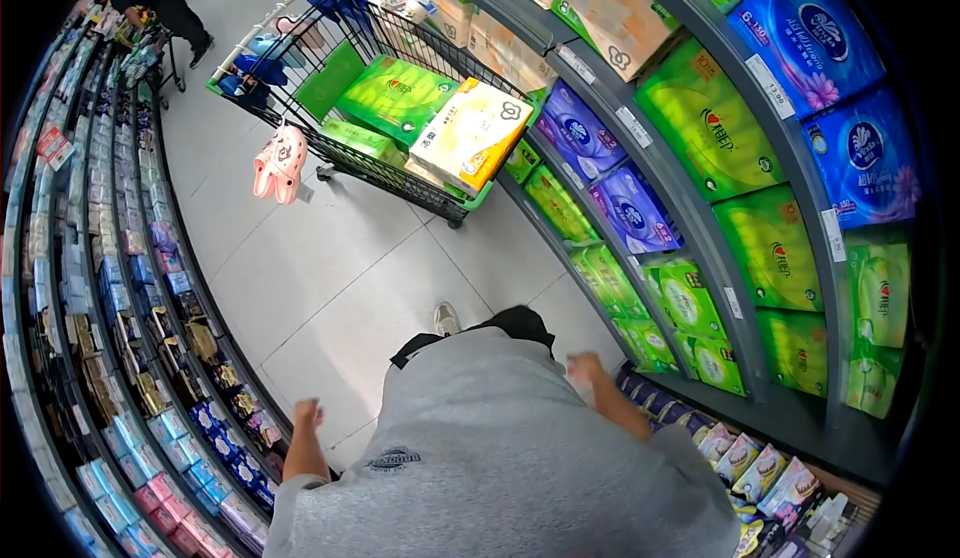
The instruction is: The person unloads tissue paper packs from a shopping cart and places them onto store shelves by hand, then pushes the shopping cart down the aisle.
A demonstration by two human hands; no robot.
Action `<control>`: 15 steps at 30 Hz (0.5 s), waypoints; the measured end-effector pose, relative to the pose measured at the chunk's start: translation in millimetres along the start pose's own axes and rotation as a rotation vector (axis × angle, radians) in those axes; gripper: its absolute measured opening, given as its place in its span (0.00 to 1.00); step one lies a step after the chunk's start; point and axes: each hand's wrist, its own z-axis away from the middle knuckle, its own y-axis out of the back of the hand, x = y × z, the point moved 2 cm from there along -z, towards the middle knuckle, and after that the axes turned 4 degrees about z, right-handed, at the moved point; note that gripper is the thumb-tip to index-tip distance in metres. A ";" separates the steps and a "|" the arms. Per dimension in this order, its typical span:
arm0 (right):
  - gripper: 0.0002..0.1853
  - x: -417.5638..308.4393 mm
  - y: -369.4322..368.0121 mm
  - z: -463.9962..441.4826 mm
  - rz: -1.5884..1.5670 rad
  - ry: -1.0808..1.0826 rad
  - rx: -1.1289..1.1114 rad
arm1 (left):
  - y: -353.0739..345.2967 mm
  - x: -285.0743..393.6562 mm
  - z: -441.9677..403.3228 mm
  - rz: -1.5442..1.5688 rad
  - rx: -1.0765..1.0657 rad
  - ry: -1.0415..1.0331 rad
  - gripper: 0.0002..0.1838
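My left hand (309, 415) hangs beside my body over the floor, its fingers curled and small in view. On the other side, my right hand (586, 368) hangs near the lower shelves, also with curled fingers. Neither hand touches the goods or the cart. Ahead stands a shopping cart (375, 173) holding a green tissue pack (398, 96) and a white and orange pack (470, 133), with more packs beneath them. Pink clogs (279, 165) hang on the cart's outer side. Whether anything small is inside either hand cannot be made out.
Shelves of tissue packs (780, 253) curve along the right. Shelves of small packaged goods (115, 288) line the left. A tiled floor (340, 278) runs between them. Another person (160, 3) bends over a cart at the far upper left. Small packets (760, 478) lie at lower right.
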 end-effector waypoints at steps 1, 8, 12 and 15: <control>0.17 -2.7 38.6 -24.4 -0.598 -0.408 -0.069 | -28.6 16.1 -16.2 0.001 -0.242 -0.094 0.09; 0.12 -60.3 273.3 -174.8 -0.868 -0.166 0.429 | -277.1 265.6 64.5 -0.430 -0.415 -0.895 0.22; 0.13 -122.3 339.8 -226.7 -0.813 -0.038 0.475 | -343.9 365.7 162.2 -0.175 -0.698 -1.048 0.19; 0.15 -145.6 363.0 -263.4 -0.782 0.012 0.524 | -375.0 409.5 169.2 -0.200 -0.664 -1.070 0.16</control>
